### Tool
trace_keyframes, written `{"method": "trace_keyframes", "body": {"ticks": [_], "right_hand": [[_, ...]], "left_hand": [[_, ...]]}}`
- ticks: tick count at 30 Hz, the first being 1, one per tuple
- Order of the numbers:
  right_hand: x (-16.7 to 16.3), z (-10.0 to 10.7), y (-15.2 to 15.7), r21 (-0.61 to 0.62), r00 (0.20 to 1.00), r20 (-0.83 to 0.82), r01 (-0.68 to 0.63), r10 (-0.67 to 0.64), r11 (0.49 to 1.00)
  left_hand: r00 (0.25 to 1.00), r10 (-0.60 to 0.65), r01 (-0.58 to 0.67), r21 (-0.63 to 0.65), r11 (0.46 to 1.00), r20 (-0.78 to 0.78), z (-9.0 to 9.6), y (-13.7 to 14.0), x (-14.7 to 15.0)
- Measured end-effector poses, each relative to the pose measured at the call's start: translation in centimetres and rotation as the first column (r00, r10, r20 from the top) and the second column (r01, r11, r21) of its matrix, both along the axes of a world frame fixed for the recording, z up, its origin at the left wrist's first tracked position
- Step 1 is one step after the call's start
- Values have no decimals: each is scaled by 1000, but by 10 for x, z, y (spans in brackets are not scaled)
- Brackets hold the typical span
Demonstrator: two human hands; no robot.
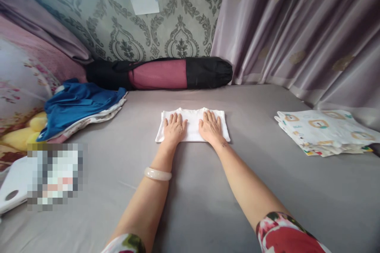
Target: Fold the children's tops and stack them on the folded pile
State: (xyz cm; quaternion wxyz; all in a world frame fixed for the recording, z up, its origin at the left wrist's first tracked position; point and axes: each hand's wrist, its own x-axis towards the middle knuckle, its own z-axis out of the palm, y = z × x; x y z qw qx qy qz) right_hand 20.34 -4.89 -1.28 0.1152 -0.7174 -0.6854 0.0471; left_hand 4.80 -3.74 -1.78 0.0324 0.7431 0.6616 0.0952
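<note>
A folded white garment lies flat in the middle of the grey sheet, its long side running left to right. It looks like a small shirt, with an uneven edge at the far side. My left hand rests palm down on its left part, fingers spread and pointing away from me. On the right part my right hand lies flat in the same way, fingers apart. Bare white cloth shows between the two hands. Neither hand grips anything. A pale bangle circles my left forearm.
To the right lies a stack of folded printed cloths. At left are a blue garment on other clothes, a yellow plush, a white object and a blurred patch. A black and pink roll bag lies along the wall.
</note>
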Motion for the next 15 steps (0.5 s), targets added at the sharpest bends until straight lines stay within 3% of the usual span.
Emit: {"method": "trace_keyframes", "body": {"ticks": [8, 15], "right_hand": [[5, 4, 2, 32, 996, 17, 87, -88, 996], [8, -2, 1, -3, 995, 25, 101, -101, 995]], "left_hand": [[997, 71, -71, 97, 993, 12, 2, 3, -9], [992, 129, -129, 25, 991, 6, 2, 3, -12]]}}
